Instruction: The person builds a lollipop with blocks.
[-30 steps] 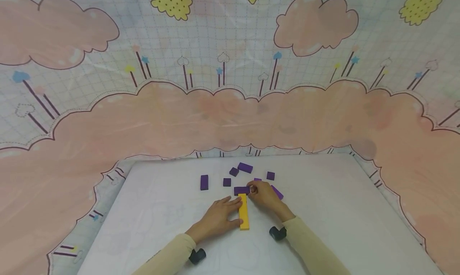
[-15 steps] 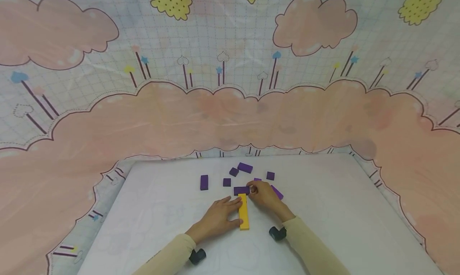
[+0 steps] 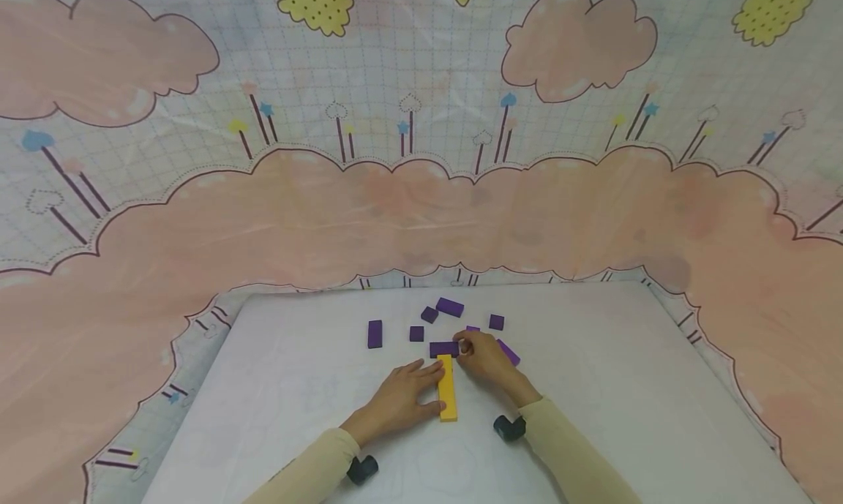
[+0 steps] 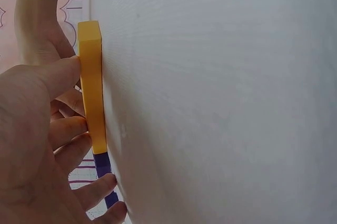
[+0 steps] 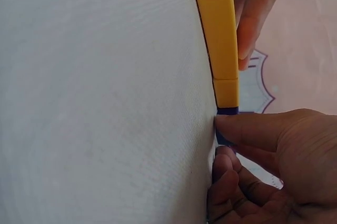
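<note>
Currently the long yellow bar (image 3: 448, 403) lies lengthwise between my hands, its far end meeting the side of a crosswise purple block (image 3: 443, 350), so the two make a T. My left hand (image 3: 398, 394) clasps nothing; its thumb and fingers are spread against the bar's left side. My right hand (image 3: 486, 356) pinches the purple block's right end between thumb and forefinger, its other fingers curled.

As I judge it, this wants small, light nudges from the pinch, with the left fingers as a fence so the faces sit flush. Nothing of mine braces the bar's right side, so too hard a push there could skew it. A seam crosses the yellow near the purple; I cannot tell whether two pieces meet there, so even pressure seems wise.

Just past the pinched block's free end sits a small purple cube (image 3: 417, 333); farther out, a turned cube (image 3: 429, 314) and a tilted oblong block (image 3: 450, 307). Well left of my pinch is an upright-set oblong (image 3: 375, 334). Beyond my right hand is another cube (image 3: 497, 322), and beside it a slanted block (image 3: 508, 352), partly hidden. All rest on the white tabletop (image 3: 276, 416).
</note>
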Demonstrator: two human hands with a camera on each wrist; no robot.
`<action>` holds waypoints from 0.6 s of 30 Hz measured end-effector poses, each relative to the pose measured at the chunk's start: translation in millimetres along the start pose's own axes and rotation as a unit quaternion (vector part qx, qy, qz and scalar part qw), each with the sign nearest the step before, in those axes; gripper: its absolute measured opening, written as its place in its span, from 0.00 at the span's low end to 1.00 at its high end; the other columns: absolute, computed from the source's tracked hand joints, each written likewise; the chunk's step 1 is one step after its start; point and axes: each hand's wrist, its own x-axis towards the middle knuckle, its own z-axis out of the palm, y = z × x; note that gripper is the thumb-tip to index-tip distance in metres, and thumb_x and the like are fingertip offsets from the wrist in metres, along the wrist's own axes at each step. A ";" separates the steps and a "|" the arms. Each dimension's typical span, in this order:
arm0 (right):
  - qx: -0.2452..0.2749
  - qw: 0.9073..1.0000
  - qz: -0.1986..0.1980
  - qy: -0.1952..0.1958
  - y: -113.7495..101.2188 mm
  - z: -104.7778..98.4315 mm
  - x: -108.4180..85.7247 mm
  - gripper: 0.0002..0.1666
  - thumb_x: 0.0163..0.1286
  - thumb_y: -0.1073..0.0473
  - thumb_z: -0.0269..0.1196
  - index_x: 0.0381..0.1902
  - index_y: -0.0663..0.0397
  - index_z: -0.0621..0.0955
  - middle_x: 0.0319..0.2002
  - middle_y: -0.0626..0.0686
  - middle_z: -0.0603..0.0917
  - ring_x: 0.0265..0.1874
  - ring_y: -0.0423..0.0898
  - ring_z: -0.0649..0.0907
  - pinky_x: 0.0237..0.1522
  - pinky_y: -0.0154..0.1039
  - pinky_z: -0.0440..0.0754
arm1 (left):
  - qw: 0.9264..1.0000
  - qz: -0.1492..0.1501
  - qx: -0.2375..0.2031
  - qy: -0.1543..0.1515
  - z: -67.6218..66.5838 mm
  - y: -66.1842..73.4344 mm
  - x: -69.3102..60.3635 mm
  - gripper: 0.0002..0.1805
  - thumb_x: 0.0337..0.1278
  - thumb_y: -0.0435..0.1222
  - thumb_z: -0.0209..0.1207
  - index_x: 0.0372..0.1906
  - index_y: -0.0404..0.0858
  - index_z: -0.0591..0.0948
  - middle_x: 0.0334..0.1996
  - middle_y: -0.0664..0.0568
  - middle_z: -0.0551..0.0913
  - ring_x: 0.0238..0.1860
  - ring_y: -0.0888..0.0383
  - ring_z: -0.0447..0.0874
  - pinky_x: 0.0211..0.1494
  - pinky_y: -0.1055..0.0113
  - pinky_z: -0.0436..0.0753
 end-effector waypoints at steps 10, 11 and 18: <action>0.010 1.000 0.001 -0.008 1.5 -5.1 0.3 0.23 0.60 0.64 0.68 0.54 0.53 0.81 0.31 0.47 0.78 0.30 0.43 0.74 0.36 0.36 0.77 | 1.000 0.001 0.000 0.003 -0.3 0.7 1.8 0.35 0.62 0.60 0.56 0.70 0.50 0.70 0.73 0.61 0.66 0.74 0.46 0.63 0.73 0.43 0.66; 0.013 1.000 -0.001 -0.007 2.0 -7.0 0.4 0.23 0.59 0.64 0.69 0.54 0.53 0.81 0.31 0.47 0.78 0.30 0.43 0.74 0.36 0.36 0.76 | 1.000 0.000 0.000 0.004 0.0 1.2 2.5 0.35 0.62 0.60 0.56 0.70 0.50 0.71 0.73 0.61 0.66 0.74 0.46 0.63 0.73 0.43 0.66; 0.013 1.000 -0.023 0.005 1.3 -26.2 0.1 0.22 0.61 0.62 0.68 0.54 0.53 0.81 0.33 0.46 0.81 0.32 0.42 0.76 0.36 0.34 0.79 | 1.000 -0.007 0.005 0.009 -0.7 5.5 7.1 0.35 0.62 0.60 0.55 0.70 0.49 0.71 0.74 0.60 0.65 0.74 0.46 0.63 0.73 0.44 0.66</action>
